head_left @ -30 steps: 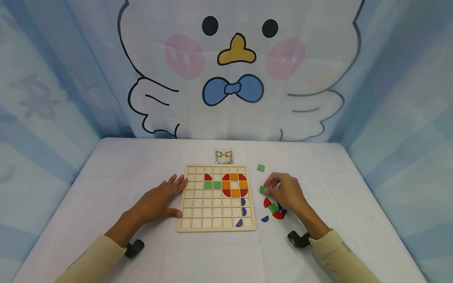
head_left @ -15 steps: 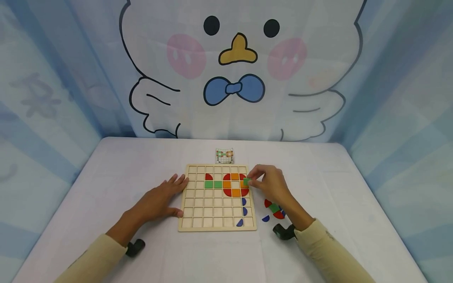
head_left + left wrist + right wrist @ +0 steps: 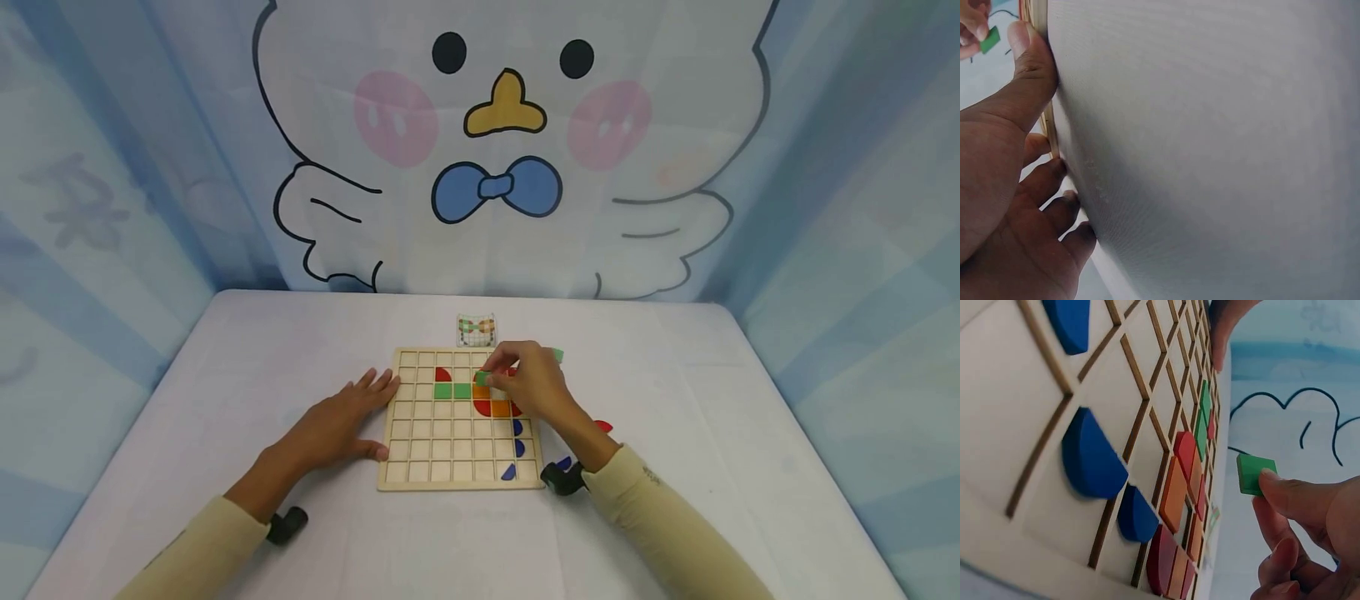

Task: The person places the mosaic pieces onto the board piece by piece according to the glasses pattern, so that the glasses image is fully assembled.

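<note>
Moved toward nine o'clock since earlier, one green square (image 3: 482,378) is pinched in the right hand (image 3: 534,380) above the wooden board (image 3: 442,451), toward one o'clock; the left hand (image 3: 336,429), fingers extended, touches the board's nine o'clock edge.

1. No readable text, brand or number in any view.
2. Small card (image 3: 476,330), just beyond the right hand's (image 3: 531,382) fingertips: coloured pattern on a printed grid; any lettering too small to read.
3. Curtain (image 3: 84,200), well left of and beyond the left hand's (image 3: 341,427) fingers: faint character-like marks, illegible.
4. Right sleeve (image 3: 678,529), behind the right fingers, past the wrist: small dark mark near the cuff, unreadable.
</note>
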A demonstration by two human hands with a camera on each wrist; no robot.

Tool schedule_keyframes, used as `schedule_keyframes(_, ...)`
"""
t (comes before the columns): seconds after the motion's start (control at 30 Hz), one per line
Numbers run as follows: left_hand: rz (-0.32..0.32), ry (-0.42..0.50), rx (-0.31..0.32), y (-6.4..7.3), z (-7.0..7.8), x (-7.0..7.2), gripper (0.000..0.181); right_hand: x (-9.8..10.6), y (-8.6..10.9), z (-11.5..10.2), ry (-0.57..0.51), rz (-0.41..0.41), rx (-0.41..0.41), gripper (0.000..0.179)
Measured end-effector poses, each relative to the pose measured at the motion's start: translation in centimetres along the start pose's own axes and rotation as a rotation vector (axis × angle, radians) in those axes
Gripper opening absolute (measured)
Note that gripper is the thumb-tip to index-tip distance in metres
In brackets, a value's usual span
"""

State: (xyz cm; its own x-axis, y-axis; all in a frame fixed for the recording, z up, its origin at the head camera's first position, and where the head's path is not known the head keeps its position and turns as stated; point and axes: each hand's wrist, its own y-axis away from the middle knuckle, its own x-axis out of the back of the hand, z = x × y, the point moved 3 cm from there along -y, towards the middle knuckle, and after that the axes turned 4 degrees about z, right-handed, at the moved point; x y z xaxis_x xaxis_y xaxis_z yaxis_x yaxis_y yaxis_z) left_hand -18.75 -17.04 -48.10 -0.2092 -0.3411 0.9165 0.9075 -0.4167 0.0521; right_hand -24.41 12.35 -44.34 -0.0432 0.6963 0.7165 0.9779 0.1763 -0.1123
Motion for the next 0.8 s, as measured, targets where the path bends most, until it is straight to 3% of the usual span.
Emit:
schedule_keyframes(0.47,0.007,0.010,-0.024,0.1,-0.3,0.0,0.108,-3.6,-2.2,-3.0,0.004,-0.061,0.110,0.010)
schedule_keyframes(0.8,0.000,0.014,-0.017,0.0,-0.3,0.0,0.108,-6.2,-3.7,-4.1,0.060,-0.120,0.088,0.012)
